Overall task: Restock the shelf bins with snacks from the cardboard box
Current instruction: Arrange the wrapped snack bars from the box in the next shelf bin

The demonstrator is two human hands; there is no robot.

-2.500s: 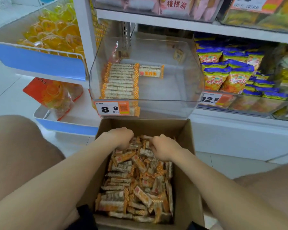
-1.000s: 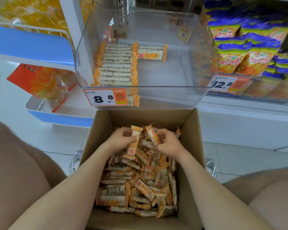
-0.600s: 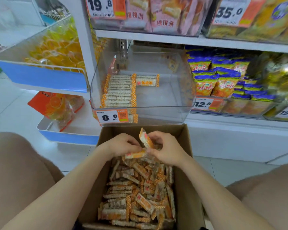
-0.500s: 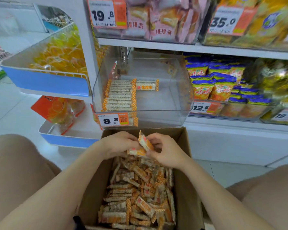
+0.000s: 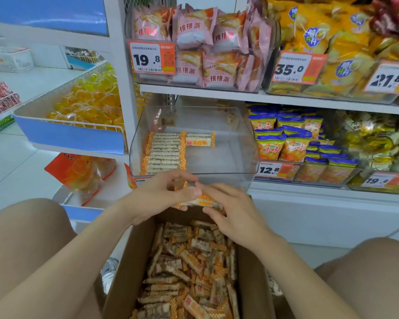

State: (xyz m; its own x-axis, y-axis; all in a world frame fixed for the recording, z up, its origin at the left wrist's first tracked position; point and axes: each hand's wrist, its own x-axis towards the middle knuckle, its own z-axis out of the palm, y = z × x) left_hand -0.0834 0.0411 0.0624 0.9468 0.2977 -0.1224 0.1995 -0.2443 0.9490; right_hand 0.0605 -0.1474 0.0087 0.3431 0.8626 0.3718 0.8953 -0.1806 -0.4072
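Both hands held together, forearms converging.
Left hand (image 5: 158, 199) and right hand (image 5: 233, 212) meet fingertip to fingertip, fingers curled, pinching snack bars (image 5: 199, 202) between them.

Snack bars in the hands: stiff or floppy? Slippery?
Probably stiff: the snack bars span between both hands without sagging. Likely light: left hand and right hand hold them with fingertips. They look glossy, so may slip.

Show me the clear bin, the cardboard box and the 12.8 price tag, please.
clear bin (image 5: 224, 162), head view, on its bare front wall.
cardboard box (image 5: 129, 268), head view, on its left inner wall.
12.8 price tag (image 5: 269, 169), head view, on the printed number.
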